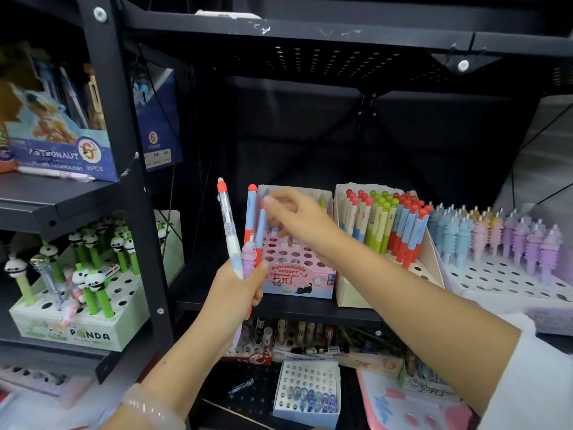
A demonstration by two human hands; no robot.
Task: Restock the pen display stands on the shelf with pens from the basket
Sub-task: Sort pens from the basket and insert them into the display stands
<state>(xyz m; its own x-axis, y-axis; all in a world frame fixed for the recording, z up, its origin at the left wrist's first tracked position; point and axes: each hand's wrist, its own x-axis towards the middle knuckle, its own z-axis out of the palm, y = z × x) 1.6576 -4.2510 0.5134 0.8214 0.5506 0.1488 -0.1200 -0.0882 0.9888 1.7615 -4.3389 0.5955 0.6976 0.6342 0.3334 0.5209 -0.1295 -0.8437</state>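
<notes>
Gripping slim plastic pens (231,234) upright in left hand (238,290). Right hand (297,218) blurred over perforated pink stand (297,268), fingers curled; can't tell if it holds anything.

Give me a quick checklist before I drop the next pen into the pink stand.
1. Spare pens secure in left hand: ok, gripped in a bunch.
2. Free holes in the pink stand: ok, many empty.
3. Right hand over the stand: ok, above its back rows.
4. Pen held in right fingers: cannot tell, blurred.
5. Pen matches the stand's type: cannot tell; similar red-and-blue pens stand in the cream stand next to it.
</notes>
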